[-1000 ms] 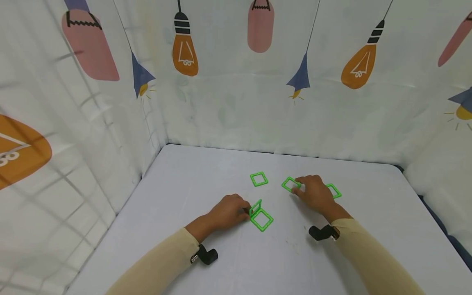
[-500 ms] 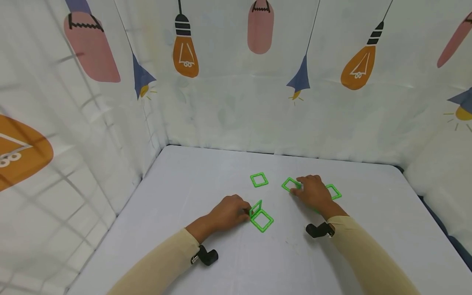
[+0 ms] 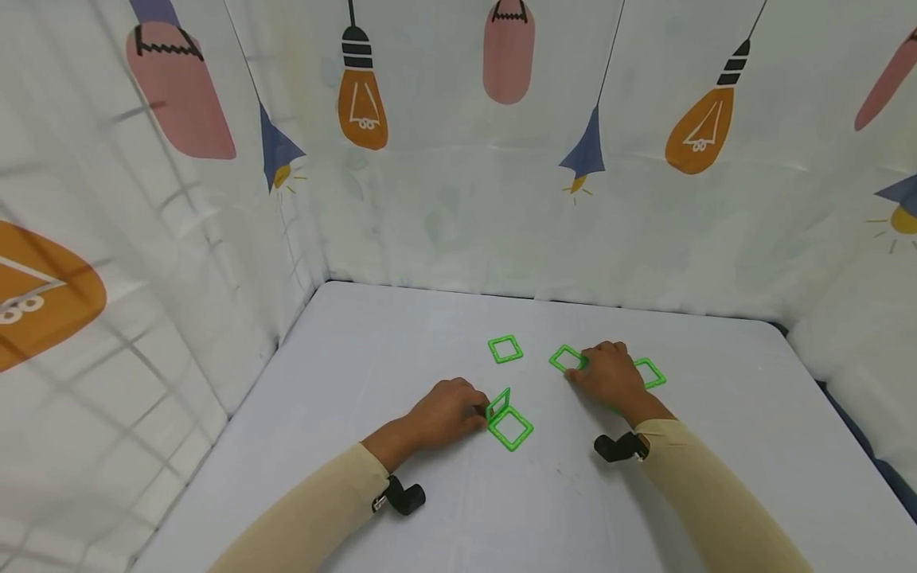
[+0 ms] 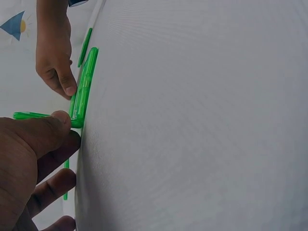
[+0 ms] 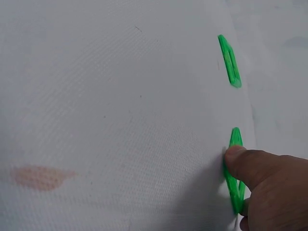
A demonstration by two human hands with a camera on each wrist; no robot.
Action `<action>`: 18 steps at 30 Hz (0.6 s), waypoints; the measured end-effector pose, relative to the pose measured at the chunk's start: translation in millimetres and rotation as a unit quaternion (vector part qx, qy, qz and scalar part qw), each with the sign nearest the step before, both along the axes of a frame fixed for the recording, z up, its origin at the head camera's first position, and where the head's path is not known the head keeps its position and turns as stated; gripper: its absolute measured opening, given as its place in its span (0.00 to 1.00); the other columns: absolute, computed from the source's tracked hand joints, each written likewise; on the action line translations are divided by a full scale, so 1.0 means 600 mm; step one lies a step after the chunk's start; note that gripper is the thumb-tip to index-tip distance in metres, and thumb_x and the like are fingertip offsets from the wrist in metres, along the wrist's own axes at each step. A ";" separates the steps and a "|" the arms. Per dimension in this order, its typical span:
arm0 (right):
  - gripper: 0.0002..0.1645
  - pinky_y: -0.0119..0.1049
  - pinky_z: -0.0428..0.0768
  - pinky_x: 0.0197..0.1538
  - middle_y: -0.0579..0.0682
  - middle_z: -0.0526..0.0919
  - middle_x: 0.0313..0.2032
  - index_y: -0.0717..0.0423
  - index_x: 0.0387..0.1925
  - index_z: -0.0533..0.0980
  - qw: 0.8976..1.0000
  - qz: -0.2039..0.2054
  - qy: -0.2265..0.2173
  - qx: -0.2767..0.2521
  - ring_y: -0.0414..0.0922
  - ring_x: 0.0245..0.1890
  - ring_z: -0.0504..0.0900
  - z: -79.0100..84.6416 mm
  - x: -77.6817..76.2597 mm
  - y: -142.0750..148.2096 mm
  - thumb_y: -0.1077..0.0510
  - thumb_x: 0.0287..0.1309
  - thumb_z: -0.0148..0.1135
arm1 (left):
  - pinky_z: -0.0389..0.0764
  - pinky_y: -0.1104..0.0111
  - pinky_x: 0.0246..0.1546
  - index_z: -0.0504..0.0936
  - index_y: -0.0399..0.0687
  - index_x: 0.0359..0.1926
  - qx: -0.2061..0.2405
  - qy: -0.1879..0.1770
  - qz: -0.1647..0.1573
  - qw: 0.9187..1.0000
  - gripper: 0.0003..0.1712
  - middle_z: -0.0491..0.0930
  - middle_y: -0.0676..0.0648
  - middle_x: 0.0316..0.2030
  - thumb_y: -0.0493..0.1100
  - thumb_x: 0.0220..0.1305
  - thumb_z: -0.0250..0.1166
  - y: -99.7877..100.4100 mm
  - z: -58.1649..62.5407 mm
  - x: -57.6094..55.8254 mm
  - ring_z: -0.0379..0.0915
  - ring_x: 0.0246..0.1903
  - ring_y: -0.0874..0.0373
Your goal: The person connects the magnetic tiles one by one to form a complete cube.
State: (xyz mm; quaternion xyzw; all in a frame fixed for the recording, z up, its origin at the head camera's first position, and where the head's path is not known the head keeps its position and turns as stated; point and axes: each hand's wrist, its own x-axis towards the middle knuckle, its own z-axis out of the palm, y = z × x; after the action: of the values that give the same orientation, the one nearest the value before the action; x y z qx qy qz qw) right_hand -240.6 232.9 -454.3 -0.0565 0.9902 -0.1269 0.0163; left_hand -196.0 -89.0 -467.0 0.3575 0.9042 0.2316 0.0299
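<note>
My left hand pinches a green square frame tile standing upright in the head view. Its lower edge meets one side of a second green tile, which lies flat. In the left wrist view, the thumb lies against the upright tile. Farther right, my right hand grips another flat-lying green tile at its right corner, partly covering it. The right wrist view has the thumb on this tile.
A loose green tile lies behind the joined pair. Another tile shows to the right of my right hand, partly covered. A white cloth covers the table, bordered by printed fabric walls.
My right hand has shifted slightly left and closed further over the corner of its tile. The left hand and the joined tiles stay in place.
</note>
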 end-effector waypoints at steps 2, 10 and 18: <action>0.37 0.61 0.69 0.63 0.69 0.75 0.59 0.70 0.61 0.76 1.000 0.000 0.002 -0.001 0.69 0.63 0.65 0.001 0.001 0.000 0.43 0.65 0.67 | 0.74 0.62 0.55 0.88 0.58 0.42 0.000 0.000 0.000 1.000 0.05 0.81 0.66 0.36 0.47 0.66 0.72 0.000 0.000 0.000 0.74 0.46 0.64; 0.40 0.59 0.73 0.58 0.65 0.80 0.56 0.67 0.62 0.75 1.000 -0.010 0.009 -0.023 0.66 0.62 0.68 0.000 -0.001 0.000 0.44 0.58 0.74 | 0.75 0.62 0.54 0.88 0.57 0.41 0.003 0.002 -0.002 1.000 0.04 0.81 0.65 0.35 0.46 0.66 0.73 0.001 -0.002 -0.001 0.74 0.45 0.64; 0.42 0.54 0.78 0.46 0.56 0.82 0.48 0.62 0.66 0.72 0.998 -0.037 -0.001 -0.045 0.58 0.53 0.77 0.001 0.003 -0.005 0.46 0.57 0.76 | 0.75 0.63 0.53 0.88 0.57 0.41 0.002 0.004 -0.001 1.000 0.04 0.81 0.65 0.35 0.46 0.66 0.73 0.001 0.000 0.000 0.74 0.44 0.64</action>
State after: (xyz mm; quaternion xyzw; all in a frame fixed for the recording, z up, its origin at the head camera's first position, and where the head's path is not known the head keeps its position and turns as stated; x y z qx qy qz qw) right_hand -239.1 229.6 -454.0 -0.0203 0.9848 -0.1721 0.0098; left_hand -196.2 -88.4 -467.3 0.3592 0.9035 0.2322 0.0260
